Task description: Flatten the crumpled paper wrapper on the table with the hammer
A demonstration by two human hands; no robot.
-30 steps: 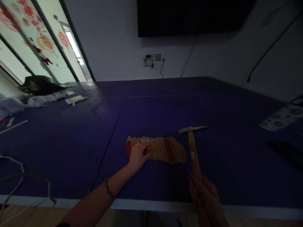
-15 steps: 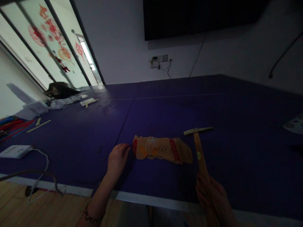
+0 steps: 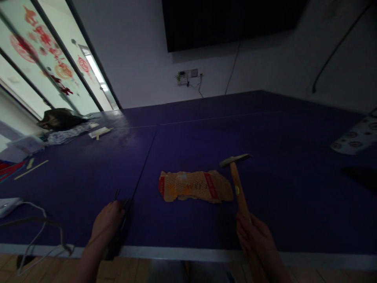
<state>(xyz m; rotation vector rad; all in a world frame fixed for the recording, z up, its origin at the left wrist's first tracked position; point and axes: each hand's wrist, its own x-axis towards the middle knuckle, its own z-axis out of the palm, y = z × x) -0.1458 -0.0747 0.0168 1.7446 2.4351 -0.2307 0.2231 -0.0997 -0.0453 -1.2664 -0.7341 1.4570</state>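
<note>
My right hand [image 3: 255,239] grips the wooden handle of a small hammer [image 3: 237,184], whose metal head points away from me above the table. A flattened brown cardboard piece [image 3: 194,186] with red stripes lies on the dark blue table [image 3: 206,133], just left of the hammer. My left hand [image 3: 107,221] rests near the table's front edge, fingers curled over thin dark nails [image 3: 118,194] lying by the table seam. Whether it holds one is unclear.
A white device [image 3: 7,204] with grey cables [image 3: 41,232] sits at the front left edge. Papers, a dark bag [image 3: 60,118] and sticks lie at the far left. A patterned sheet [image 3: 355,137] lies at the right. A dark screen hangs on the wall.
My left hand has left the cardboard and moved left and toward me to the nails by the seam. The hammer stays raised in my right hand.
</note>
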